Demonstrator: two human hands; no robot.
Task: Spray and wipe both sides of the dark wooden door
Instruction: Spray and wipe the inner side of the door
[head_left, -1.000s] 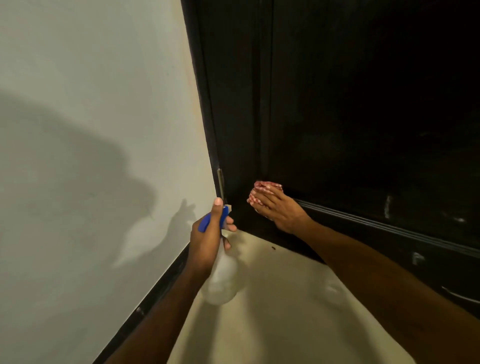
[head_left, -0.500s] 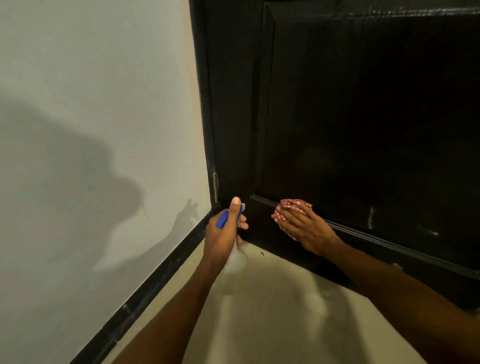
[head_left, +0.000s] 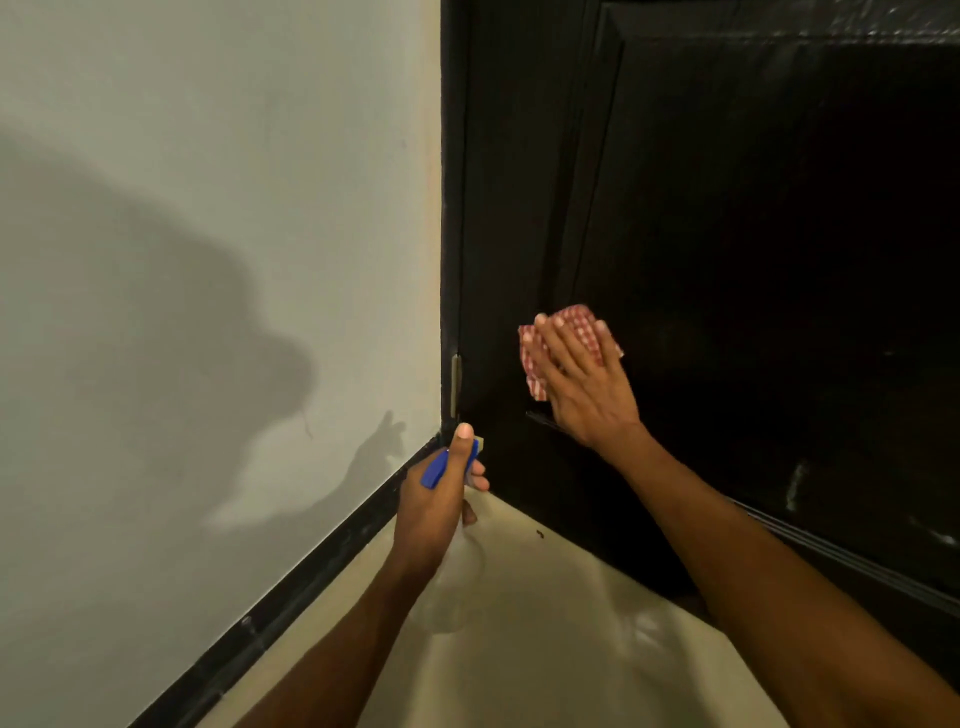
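The dark wooden door (head_left: 753, 249) fills the right half of the view, its hinged edge at the wall corner. My right hand (head_left: 587, 384) lies flat on the door's lower left part, pressing a red-and-white checked cloth (head_left: 540, 358) against the panel just above the bottom rail. My left hand (head_left: 441, 493) is wrapped around a clear spray bottle (head_left: 457, 582) with a blue trigger head (head_left: 435, 470), held low near the door's bottom corner, thumb up on top. Most of the bottle's body is pale and hard to make out.
A pale wall (head_left: 208, 260) with a black skirting board (head_left: 291, 587) runs along the left. A brass hinge (head_left: 455, 384) sits on the door's edge. Cream floor (head_left: 545, 649) lies below, with a small dark speck near the door's foot.
My right hand has slid the cloth up from the bottom rail onto the panel and opened flat on it. The left hand stays by the door's corner with the bottle.
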